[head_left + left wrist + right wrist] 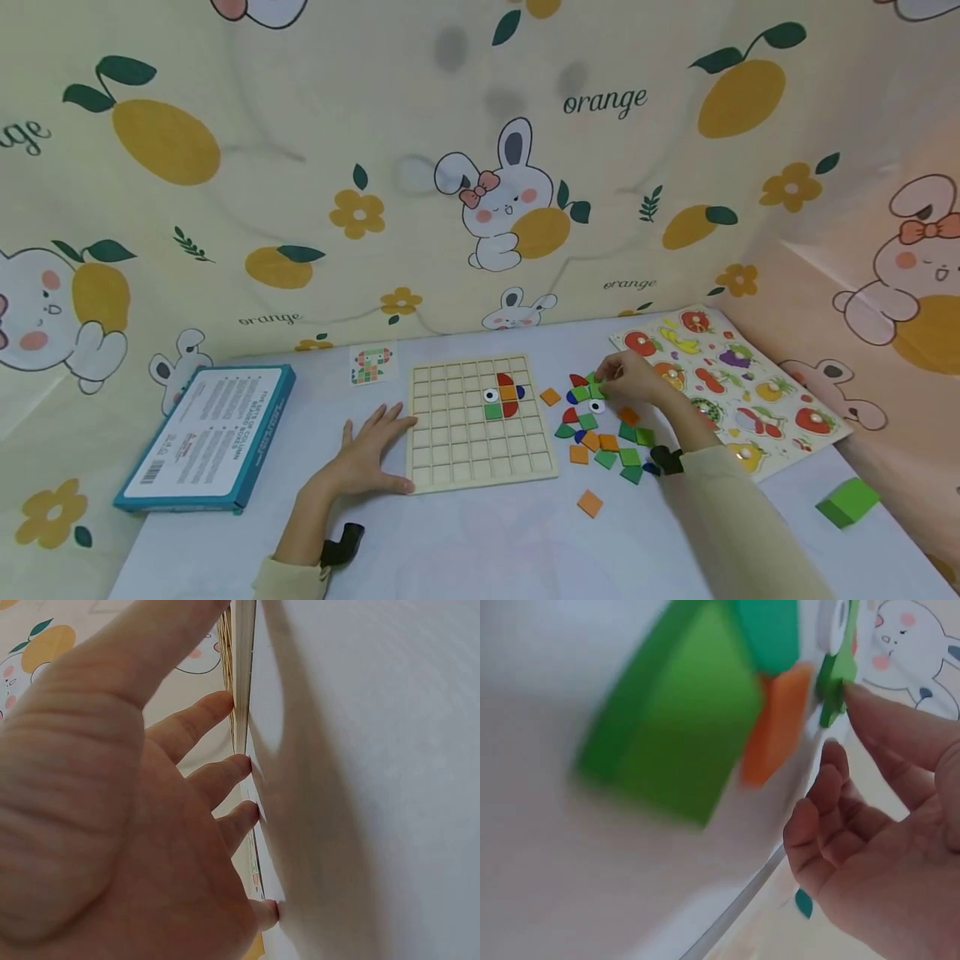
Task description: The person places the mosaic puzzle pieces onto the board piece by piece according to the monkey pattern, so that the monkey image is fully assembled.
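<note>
My left hand [369, 458] rests on the table with its fingers spread, against the left edge of a pale wooden grid board [447, 450]. Its thumb lies at the board's near left corner. On the board's right half sit several pieces: a white eye disc [491, 396], an orange square [508, 393], a green square [492, 411], red rounded pieces [511, 409] and a small blue one. To the right of the board, my right hand [632, 378] pinches a green piece [838, 694] at the far side of the loose pieces.
Loose green, orange, red and blue pieces [608, 442] lie right of the board. Behind them is a sheet of fruit pictures [726, 379]. A pattern card [372, 365] lies beyond the board, a blue-edged box [206, 437] at left, a green block [848, 502] at right.
</note>
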Demonstrator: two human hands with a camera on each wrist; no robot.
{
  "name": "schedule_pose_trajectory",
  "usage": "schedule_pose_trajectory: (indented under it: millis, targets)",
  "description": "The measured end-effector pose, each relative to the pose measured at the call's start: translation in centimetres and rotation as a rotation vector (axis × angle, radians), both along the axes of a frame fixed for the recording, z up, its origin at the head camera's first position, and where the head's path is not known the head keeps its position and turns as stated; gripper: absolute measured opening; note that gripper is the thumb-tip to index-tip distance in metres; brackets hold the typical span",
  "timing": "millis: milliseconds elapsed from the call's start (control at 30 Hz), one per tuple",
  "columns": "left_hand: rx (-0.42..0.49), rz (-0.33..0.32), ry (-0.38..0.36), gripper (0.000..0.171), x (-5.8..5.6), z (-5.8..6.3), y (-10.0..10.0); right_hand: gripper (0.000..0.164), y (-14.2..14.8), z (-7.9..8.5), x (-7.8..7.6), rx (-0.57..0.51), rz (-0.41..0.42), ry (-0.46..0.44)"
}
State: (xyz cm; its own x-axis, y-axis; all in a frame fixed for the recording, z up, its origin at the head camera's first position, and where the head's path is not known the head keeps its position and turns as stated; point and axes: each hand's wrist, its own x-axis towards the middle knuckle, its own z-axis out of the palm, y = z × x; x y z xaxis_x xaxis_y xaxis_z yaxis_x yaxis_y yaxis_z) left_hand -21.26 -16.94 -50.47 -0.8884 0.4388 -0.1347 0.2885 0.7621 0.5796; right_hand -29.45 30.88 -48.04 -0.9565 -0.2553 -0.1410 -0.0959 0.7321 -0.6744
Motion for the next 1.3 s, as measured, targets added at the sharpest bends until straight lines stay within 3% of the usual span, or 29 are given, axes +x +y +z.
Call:
schedule_pose_trajectory:
  millis: [167,300,533,900,1133,1300]
  targets:
    - [-0.003,-0.002,-0.01,0.105,0.1,-0.1,0.1,0.014,1.3,-0.4,1.1,-0.021,0.053,-0.036]
    - [-0.012,0.007,-0.003,0.104,0.0,-0.1,0.1,0.016,1.4,-0.7,1.5,-0.037,0.077,-0.011]
    - [0.0,0.009,0.001,0.104,0.0,-0.1,0.0,0.012,0.2,-0.6,1.3,-0.03,0.008,-0.035]
    - [0.006,0.003,0.001,0.105,0.1,0.0,0.1,0.017,-1.3,0.3,1.8,0.001,0.041,-0.079]
    - [0.001,0.002,0.003,0.105,0.2,0.0,0.2,0.009,-2.4,0.2,0.8,-0.075,0.038,-0.01]
    - [-0.001,0.009,0.002,0.104,0.3,0.4,0.2,0.008,-6.1,0.0,-0.8,-0.195,0.054,0.055]
